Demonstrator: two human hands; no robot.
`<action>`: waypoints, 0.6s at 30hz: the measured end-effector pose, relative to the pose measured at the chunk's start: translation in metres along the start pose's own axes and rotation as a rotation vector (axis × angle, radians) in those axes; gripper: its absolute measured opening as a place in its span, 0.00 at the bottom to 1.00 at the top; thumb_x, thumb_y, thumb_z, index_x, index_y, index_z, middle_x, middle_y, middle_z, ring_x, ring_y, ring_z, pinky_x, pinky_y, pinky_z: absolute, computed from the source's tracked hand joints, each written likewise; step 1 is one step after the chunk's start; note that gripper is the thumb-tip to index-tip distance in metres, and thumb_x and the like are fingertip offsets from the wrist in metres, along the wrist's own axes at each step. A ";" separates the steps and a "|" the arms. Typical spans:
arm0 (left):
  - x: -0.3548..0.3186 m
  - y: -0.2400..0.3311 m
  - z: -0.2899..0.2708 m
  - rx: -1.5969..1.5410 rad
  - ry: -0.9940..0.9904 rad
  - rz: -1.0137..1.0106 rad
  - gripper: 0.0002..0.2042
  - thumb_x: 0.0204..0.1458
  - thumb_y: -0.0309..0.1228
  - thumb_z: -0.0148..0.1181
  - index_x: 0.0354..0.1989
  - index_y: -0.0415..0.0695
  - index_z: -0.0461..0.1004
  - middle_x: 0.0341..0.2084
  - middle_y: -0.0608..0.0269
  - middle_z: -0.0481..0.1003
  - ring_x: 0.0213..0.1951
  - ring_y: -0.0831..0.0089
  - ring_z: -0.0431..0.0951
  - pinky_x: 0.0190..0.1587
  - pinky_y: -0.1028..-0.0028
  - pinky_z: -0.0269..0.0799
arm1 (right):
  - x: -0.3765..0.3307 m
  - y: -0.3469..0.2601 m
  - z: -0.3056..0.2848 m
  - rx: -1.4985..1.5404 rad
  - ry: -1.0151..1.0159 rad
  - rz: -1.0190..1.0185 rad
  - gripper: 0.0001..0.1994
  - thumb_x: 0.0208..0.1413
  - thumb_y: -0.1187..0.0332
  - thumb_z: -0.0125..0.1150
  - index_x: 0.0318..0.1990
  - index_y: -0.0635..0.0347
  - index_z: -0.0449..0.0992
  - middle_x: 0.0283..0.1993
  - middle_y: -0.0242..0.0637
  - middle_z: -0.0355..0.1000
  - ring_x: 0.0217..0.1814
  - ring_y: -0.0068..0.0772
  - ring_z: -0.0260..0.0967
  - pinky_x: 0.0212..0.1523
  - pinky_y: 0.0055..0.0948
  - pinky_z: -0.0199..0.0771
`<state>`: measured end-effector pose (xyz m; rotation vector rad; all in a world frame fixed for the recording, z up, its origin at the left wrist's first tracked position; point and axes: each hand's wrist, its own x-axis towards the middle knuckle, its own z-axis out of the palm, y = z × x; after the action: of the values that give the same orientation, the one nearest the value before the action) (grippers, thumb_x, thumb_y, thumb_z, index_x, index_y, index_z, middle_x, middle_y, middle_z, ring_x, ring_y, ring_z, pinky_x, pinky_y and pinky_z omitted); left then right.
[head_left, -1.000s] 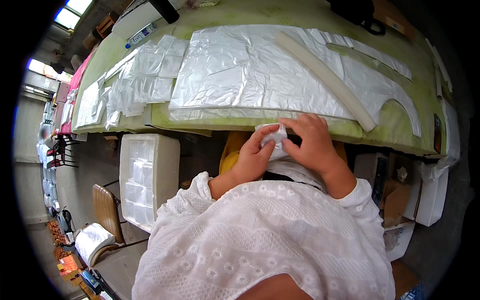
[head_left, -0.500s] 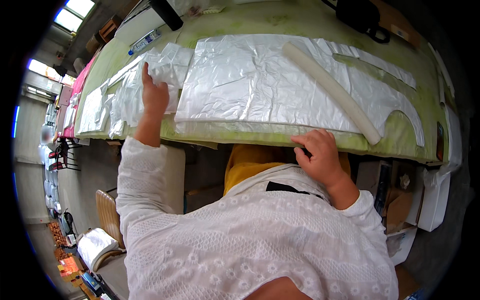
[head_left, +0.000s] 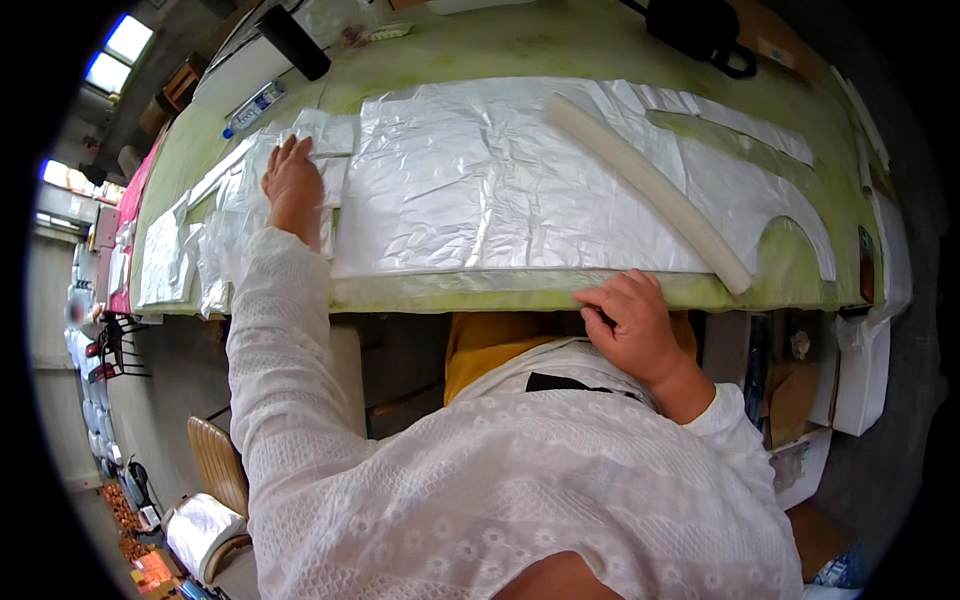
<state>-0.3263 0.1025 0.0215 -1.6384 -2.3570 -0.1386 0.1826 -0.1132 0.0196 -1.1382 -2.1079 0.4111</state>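
A wide sheet of shiny whitish plastic (head_left: 430, 190) lies flat on the green-covered table (head_left: 410, 298); its right end has curved cut-outs and narrow strips, like a vest-style bag. A pale, slightly bent tube (head_left: 650, 190) rests diagonally across it. My left hand (head_left: 293, 185) lies over smaller, crumpled pieces of clear plastic (head_left: 235, 205) left of the sheet, fingers slightly spread, palm hidden. By the table's front edge is my right hand (head_left: 633, 325), fingers loosely bent with the thumb apart, holding nothing that shows.
Towards the back left are a plastic bottle (head_left: 255, 108) and a black cylinder (head_left: 292, 42). A black bag (head_left: 695, 30) sits at the far right, and a dark flat object (head_left: 866, 262) lies near the right edge. A chair (head_left: 217, 455) stands behind at left.
My left hand has come down from a raised, pointing pose onto the plastic pieces, its fingers now spreading. The view has shifted slightly. My right hand has barely moved.
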 end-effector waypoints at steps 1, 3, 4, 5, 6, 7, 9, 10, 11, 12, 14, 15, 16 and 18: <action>0.005 -0.017 0.012 -0.076 0.087 0.007 0.25 0.61 0.31 0.47 0.67 0.67 0.70 0.72 0.75 0.64 0.77 0.66 0.52 0.72 0.50 0.49 | -0.001 -0.001 -0.003 0.057 0.028 -0.015 0.10 0.47 0.73 0.67 0.39 0.52 0.83 0.35 0.32 0.73 0.41 0.40 0.69 0.46 0.40 0.67; 0.003 -0.012 0.013 -0.159 0.231 0.096 0.27 0.57 0.26 0.48 0.65 0.66 0.72 0.71 0.75 0.65 0.76 0.61 0.53 0.72 0.47 0.48 | -0.007 0.003 -0.012 0.127 0.110 -0.007 0.11 0.47 0.74 0.67 0.40 0.53 0.83 0.39 0.35 0.74 0.45 0.43 0.70 0.51 0.42 0.68; -0.001 -0.005 0.005 -0.206 0.270 0.130 0.28 0.56 0.25 0.48 0.64 0.66 0.72 0.71 0.74 0.65 0.76 0.59 0.54 0.72 0.46 0.47 | -0.008 0.005 -0.025 -0.015 0.203 0.003 0.12 0.47 0.75 0.67 0.42 0.53 0.83 0.42 0.36 0.74 0.48 0.45 0.69 0.54 0.43 0.67; -0.009 -0.002 0.000 -0.264 0.299 0.230 0.28 0.55 0.24 0.48 0.64 0.66 0.72 0.70 0.74 0.66 0.76 0.57 0.53 0.72 0.44 0.47 | -0.007 0.007 -0.040 -0.151 0.289 0.005 0.13 0.47 0.75 0.67 0.43 0.54 0.83 0.45 0.38 0.74 0.51 0.47 0.69 0.56 0.44 0.66; -0.019 0.003 -0.007 -0.323 0.331 0.330 0.28 0.55 0.24 0.47 0.64 0.65 0.72 0.70 0.74 0.66 0.76 0.56 0.53 0.72 0.42 0.47 | -0.007 0.011 -0.053 -0.290 0.375 0.006 0.14 0.48 0.75 0.67 0.44 0.54 0.82 0.48 0.39 0.73 0.54 0.49 0.68 0.59 0.45 0.66; -0.035 0.031 -0.026 -0.356 0.292 0.372 0.27 0.55 0.22 0.51 0.63 0.59 0.73 0.68 0.69 0.68 0.75 0.55 0.55 0.73 0.46 0.49 | -0.010 0.022 -0.068 -0.404 0.377 0.089 0.17 0.49 0.75 0.67 0.48 0.53 0.81 0.54 0.40 0.72 0.59 0.53 0.66 0.62 0.48 0.63; -0.062 0.062 -0.033 -0.688 0.122 0.531 0.26 0.55 0.19 0.56 0.63 0.55 0.73 0.67 0.64 0.69 0.74 0.54 0.58 0.73 0.50 0.51 | -0.022 0.047 -0.087 -0.464 0.272 0.240 0.22 0.50 0.73 0.66 0.56 0.52 0.79 0.54 0.43 0.72 0.56 0.53 0.68 0.59 0.47 0.68; -0.075 0.081 -0.038 -0.851 0.030 0.609 0.26 0.54 0.18 0.58 0.62 0.53 0.73 0.66 0.61 0.70 0.73 0.53 0.59 0.74 0.52 0.52 | -0.029 0.055 -0.095 -0.409 0.201 0.321 0.23 0.51 0.72 0.65 0.58 0.51 0.78 0.53 0.45 0.72 0.54 0.53 0.70 0.57 0.46 0.70; -0.092 0.111 -0.049 -0.892 0.007 0.701 0.25 0.54 0.18 0.60 0.62 0.50 0.74 0.65 0.58 0.70 0.72 0.51 0.60 0.74 0.54 0.53 | -0.031 0.051 -0.101 -0.356 0.151 0.384 0.24 0.51 0.71 0.65 0.59 0.51 0.77 0.52 0.46 0.72 0.53 0.53 0.71 0.55 0.45 0.72; -0.111 0.143 -0.055 -0.930 -0.027 0.776 0.25 0.53 0.17 0.63 0.61 0.48 0.74 0.64 0.54 0.71 0.71 0.49 0.61 0.74 0.56 0.54 | -0.027 0.045 -0.100 -0.295 0.082 0.446 0.24 0.52 0.70 0.65 0.60 0.51 0.76 0.52 0.47 0.73 0.51 0.53 0.72 0.53 0.45 0.73; -0.149 0.202 -0.076 -1.111 -0.108 0.838 0.24 0.55 0.21 0.65 0.62 0.49 0.74 0.65 0.52 0.70 0.70 0.46 0.61 0.74 0.55 0.54 | -0.027 0.028 -0.093 -0.226 0.008 0.501 0.26 0.54 0.65 0.65 0.62 0.52 0.73 0.49 0.47 0.73 0.47 0.54 0.74 0.49 0.44 0.77; -0.164 0.230 -0.085 -1.106 -0.149 0.894 0.24 0.55 0.21 0.65 0.63 0.48 0.73 0.66 0.52 0.68 0.72 0.48 0.59 0.74 0.56 0.53 | -0.028 0.020 -0.085 -0.162 0.019 0.516 0.27 0.54 0.64 0.65 0.63 0.52 0.71 0.49 0.47 0.72 0.47 0.55 0.74 0.49 0.45 0.77; -0.178 0.256 -0.093 -1.096 -0.191 0.947 0.25 0.56 0.22 0.65 0.64 0.48 0.73 0.68 0.52 0.67 0.73 0.51 0.57 0.74 0.58 0.52 | -0.027 0.015 -0.076 -0.094 0.028 0.529 0.28 0.54 0.63 0.66 0.64 0.53 0.69 0.50 0.48 0.72 0.48 0.55 0.74 0.50 0.45 0.77; -0.200 0.303 -0.101 -1.193 -0.291 1.021 0.25 0.56 0.27 0.67 0.63 0.49 0.73 0.69 0.48 0.64 0.74 0.47 0.55 0.75 0.54 0.51 | -0.026 0.011 -0.060 -0.076 0.051 0.523 0.29 0.54 0.62 0.67 0.65 0.54 0.67 0.53 0.48 0.72 0.49 0.55 0.74 0.50 0.45 0.77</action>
<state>0.0381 0.0063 0.0420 -3.3000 -1.1747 -1.3034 0.2413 -0.1312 0.0443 -1.7286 -1.7750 0.5342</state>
